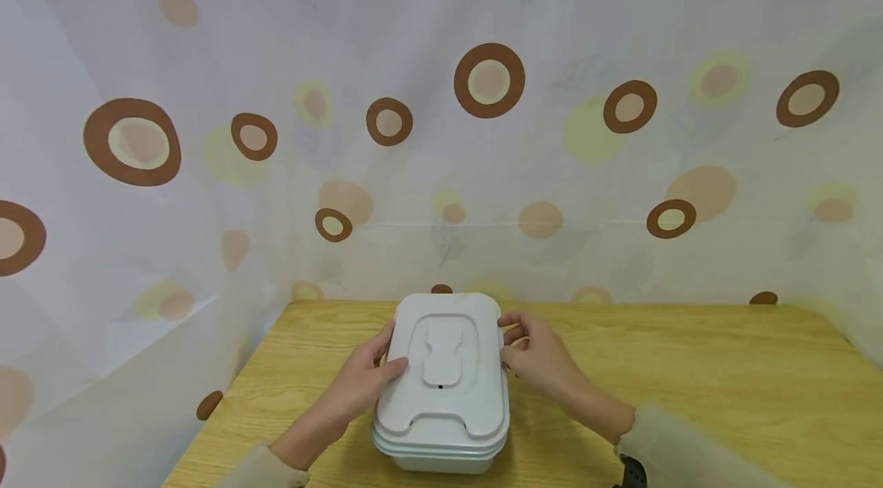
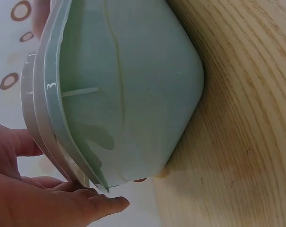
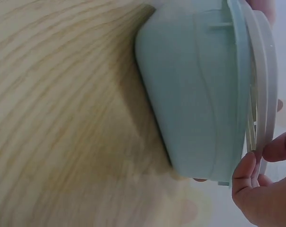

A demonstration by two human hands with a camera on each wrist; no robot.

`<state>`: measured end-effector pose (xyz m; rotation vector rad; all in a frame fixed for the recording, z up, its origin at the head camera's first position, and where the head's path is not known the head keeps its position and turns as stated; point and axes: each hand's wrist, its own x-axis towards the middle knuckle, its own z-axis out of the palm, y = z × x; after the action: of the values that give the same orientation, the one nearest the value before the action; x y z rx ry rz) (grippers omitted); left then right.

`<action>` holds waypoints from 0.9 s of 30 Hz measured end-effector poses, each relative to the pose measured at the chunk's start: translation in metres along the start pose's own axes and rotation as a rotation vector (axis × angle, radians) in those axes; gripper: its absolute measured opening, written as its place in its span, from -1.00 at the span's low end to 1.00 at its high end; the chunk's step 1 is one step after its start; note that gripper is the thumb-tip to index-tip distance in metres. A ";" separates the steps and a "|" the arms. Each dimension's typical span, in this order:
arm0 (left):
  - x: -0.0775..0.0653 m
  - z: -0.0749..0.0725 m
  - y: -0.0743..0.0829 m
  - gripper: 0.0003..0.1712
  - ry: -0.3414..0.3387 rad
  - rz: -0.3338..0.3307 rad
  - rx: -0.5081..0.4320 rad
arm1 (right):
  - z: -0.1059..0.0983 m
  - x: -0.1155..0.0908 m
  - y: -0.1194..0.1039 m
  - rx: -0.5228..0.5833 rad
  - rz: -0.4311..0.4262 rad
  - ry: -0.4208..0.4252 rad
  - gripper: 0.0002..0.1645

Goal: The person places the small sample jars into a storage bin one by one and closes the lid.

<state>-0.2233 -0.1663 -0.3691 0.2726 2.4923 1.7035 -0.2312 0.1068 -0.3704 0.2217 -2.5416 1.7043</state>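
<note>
A pale green plastic tub (image 2: 143, 85) stands on the wooden table under a whitish rectangular lid (image 1: 393, 404) with a raised panel in its middle. My left hand (image 1: 359, 381) holds the lid's left edge, thumb on top and fingers at the rim below. On the opposite side my right hand (image 1: 541, 358) pinches the lid's edge between thumb and fingers. A narrow gap shows between lid and tub rim (image 3: 242, 94) near those fingers in the right wrist view. The tub's inside is hidden.
The wooden table (image 1: 690, 381) extends to both sides of the tub. A white sheet (image 1: 428, 28) with brown and yellow circles hangs behind the table and along its left side. A dark watch band (image 1: 632, 470) shows at my right sleeve.
</note>
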 end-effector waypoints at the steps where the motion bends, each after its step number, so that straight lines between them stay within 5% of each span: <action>1: 0.000 0.000 -0.001 -0.17 -0.003 -0.004 0.003 | 0.001 -0.001 0.002 0.002 0.009 0.004 -0.49; 18: 0.007 0.004 -0.014 -0.17 -0.031 -0.049 0.091 | -0.001 -0.013 0.015 -0.012 0.055 0.006 -0.51; 23: 0.006 -0.006 0.000 -0.26 0.022 -0.009 0.228 | -0.040 -0.016 0.014 -0.351 -0.130 -0.015 -0.46; 27: 0.013 -0.014 0.021 -0.38 0.078 0.173 0.506 | -0.083 -0.015 0.009 -0.721 -0.236 0.064 -0.14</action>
<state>-0.2370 -0.1691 -0.3444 0.4825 3.0033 1.1142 -0.2197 0.1882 -0.3495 0.3797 -2.7437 0.6380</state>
